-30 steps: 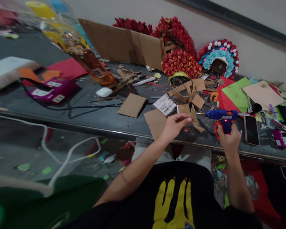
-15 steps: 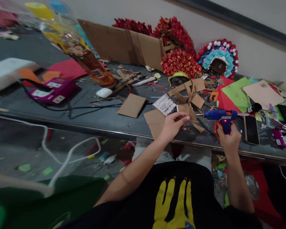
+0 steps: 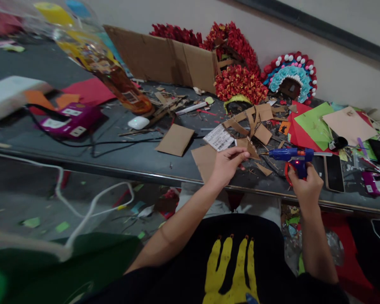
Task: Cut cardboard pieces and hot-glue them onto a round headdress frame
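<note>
In the head view, at ten o'clock, we see a tall clear plastic bottle with a yellow cap (image 3: 131, 95), amber liquid inside; the blue-capped bottle (image 3: 79, 9) behind is too blurred to tell its contents. At three o'clock, our left hand (image 3: 228, 164) pinches a small brown cardboard piece (image 3: 252, 149) between thumb and fingers. Farther out, our right hand (image 3: 307, 182) is wrapped around a blue plastic glue gun (image 3: 283, 154), its nozzle pointing to nine o'clock, near the cardboard.

Relative to the preceding views, the left hand (image 3: 225, 165) has shifted slightly leftward and the small cardboard piece (image 3: 252, 149) at its fingertips has turned, pale glints now lining its edge; the blue hot-glue gun (image 3: 288, 154) sits marginally lower
</note>
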Demonstrator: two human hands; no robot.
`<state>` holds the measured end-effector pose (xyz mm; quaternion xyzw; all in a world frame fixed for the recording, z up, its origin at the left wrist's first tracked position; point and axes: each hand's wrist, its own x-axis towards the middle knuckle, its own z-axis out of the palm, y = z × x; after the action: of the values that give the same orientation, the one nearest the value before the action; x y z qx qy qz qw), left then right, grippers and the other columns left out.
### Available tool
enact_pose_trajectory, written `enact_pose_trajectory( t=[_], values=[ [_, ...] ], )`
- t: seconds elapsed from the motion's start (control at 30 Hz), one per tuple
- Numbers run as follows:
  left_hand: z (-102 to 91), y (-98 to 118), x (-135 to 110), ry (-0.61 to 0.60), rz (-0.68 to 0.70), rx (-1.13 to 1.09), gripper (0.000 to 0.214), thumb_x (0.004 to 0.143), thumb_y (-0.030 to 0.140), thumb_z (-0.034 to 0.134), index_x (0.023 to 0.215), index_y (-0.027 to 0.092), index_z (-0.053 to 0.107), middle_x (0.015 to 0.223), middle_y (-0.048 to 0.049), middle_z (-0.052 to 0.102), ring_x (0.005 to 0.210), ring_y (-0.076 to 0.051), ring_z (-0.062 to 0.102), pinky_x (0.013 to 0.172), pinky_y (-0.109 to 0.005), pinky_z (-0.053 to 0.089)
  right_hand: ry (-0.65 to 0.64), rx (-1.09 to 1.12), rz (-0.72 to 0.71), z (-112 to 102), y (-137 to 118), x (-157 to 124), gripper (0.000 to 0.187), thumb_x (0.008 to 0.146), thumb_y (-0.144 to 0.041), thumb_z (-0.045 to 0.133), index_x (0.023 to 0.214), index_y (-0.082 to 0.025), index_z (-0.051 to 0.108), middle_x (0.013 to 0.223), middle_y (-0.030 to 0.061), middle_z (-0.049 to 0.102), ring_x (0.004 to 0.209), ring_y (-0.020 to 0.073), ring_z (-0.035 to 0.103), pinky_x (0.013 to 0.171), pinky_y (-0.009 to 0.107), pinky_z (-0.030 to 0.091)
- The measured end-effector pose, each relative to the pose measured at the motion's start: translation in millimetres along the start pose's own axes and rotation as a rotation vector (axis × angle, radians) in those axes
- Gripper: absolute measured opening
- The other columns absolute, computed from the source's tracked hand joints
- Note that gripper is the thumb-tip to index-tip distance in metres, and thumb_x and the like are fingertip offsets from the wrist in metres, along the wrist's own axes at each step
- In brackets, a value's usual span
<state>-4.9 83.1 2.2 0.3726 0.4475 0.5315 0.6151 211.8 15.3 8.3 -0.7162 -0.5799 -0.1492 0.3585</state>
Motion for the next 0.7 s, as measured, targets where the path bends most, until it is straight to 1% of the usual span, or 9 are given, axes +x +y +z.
enact_pose_trajectory(
  t=[0.13, 0.23, 0.3, 0.4, 0.47, 0.53, 0.6, 0.63, 0.7],
  values=[
    [-5.2, -2, 4, 0.031, 0.010, -0.005, 0.043, 0.045, 0.045, 0.081, 0.070, 0.013, 0.068, 0.061, -0.0004, 0.062, 0.056, -0.011, 0.056, 0.038, -0.017, 0.041, 0.084, -0.009, 0.143, -3, 20, 18, 0.056, 0.062, -0.062, 0.068, 0.093, -0.016, 0.058, 0.068, 0.0060, 0.063, 0.060, 0.0219, 0.060, 0.060, 0.032, 0.046],
    [-8.4, -7, 8, 0.040, 0.015, -0.017, 0.043, 0.044, 0.045, 0.081, 0.070, 0.013, 0.067, 0.061, 0.0002, 0.062, 0.054, -0.010, 0.055, 0.037, -0.017, 0.041, 0.113, 0.098, 0.237, 4, 47, 46, 0.055, 0.072, -0.057, 0.062, 0.105, -0.015, 0.050, 0.076, 0.0076, 0.063, 0.067, 0.0223, 0.061, 0.063, 0.033, 0.045],
    [-10.1, -12, 10, 0.037, 0.021, -0.034, 0.042, 0.044, 0.044, 0.081, 0.070, 0.014, 0.067, 0.060, 0.0006, 0.061, 0.053, -0.010, 0.055, 0.037, -0.017, 0.041, 0.059, 0.098, 0.274, 16, 65, 68, 0.040, 0.081, -0.044, 0.052, 0.107, -0.015, 0.046, 0.079, 0.0089, 0.062, 0.068, 0.0221, 0.060, 0.065, 0.034, 0.045],
    [-12.4, -19, 14, 0.030, 0.035, -0.064, 0.038, 0.046, 0.041, 0.080, 0.070, 0.014, 0.067, 0.059, 0.0009, 0.061, 0.052, -0.010, 0.055, 0.035, -0.016, 0.040, -0.096, -0.030, 0.381, 37, 82, 99, 0.032, 0.078, -0.029, 0.053, 0.104, -0.012, 0.047, 0.079, 0.0121, 0.061, 0.070, 0.0248, 0.057, 0.069, 0.040, 0.043],
    [-14.0, -24, 15, 0.023, 0.049, -0.069, 0.036, 0.049, 0.039, 0.080, 0.071, 0.014, 0.067, 0.060, 0.0006, 0.062, 0.052, -0.010, 0.055, 0.035, -0.016, 0.040, -0.189, -0.107, 0.400, 47, 84, 112, 0.031, 0.077, -0.024, 0.052, 0.105, -0.009, 0.049, 0.087, 0.0174, 0.061, 0.077, 0.0269, 0.057, 0.073, 0.042, 0.042],
    [-15.3, -26, 16, 0.014, 0.059, -0.061, 0.034, 0.051, 0.038, 0.079, 0.071, 0.014, 0.068, 0.061, 0.0001, 0.062, 0.053, -0.010, 0.055, 0.036, -0.016, 0.040, -0.205, -0.181, 0.374, 51, 79, 115, 0.034, 0.076, -0.022, 0.053, 0.106, -0.006, 0.051, 0.100, 0.0239, 0.060, 0.089, 0.0301, 0.056, 0.079, 0.043, 0.040],
    [-15.9, -26, 17, 0.010, 0.063, -0.059, 0.033, 0.051, 0.038, 0.078, 0.071, 0.014, 0.068, 0.061, -0.0003, 0.063, 0.053, -0.010, 0.055, 0.036, -0.017, 0.040, -0.153, -0.226, 0.293, 47, 66, 106, 0.038, 0.076, -0.025, 0.055, 0.108, -0.005, 0.053, 0.111, 0.0261, 0.056, 0.101, 0.0327, 0.052, 0.083, 0.045, 0.038],
    [-15.8, -26, 17, 0.009, 0.063, -0.060, 0.033, 0.051, 0.038, 0.078, 0.071, 0.014, 0.068, 0.061, -0.0004, 0.063, 0.053, -0.010, 0.055, 0.035, -0.017, 0.040, -0.128, -0.228, 0.230, 43, 57, 96, 0.038, 0.077, -0.028, 0.055, 0.108, -0.007, 0.054, 0.113, 0.0244, 0.056, 0.104, 0.0329, 0.051, 0.085, 0.045, 0.037],
    [-15.2, -25, 16, 0.013, 0.058, -0.067, 0.034, 0.050, 0.038, 0.079, 0.071, 0.014, 0.068, 0.061, -0.0001, 0.063, 0.051, -0.010, 0.055, 0.035, -0.017, 0.040, -0.192, -0.188, 0.077, 34, 36, 69, 0.029, 0.082, -0.033, 0.050, 0.101, -0.013, 0.060, 0.102, 0.0156, 0.062, 0.098, 0.0293, 0.053, 0.085, 0.043, 0.037]
  ],
)
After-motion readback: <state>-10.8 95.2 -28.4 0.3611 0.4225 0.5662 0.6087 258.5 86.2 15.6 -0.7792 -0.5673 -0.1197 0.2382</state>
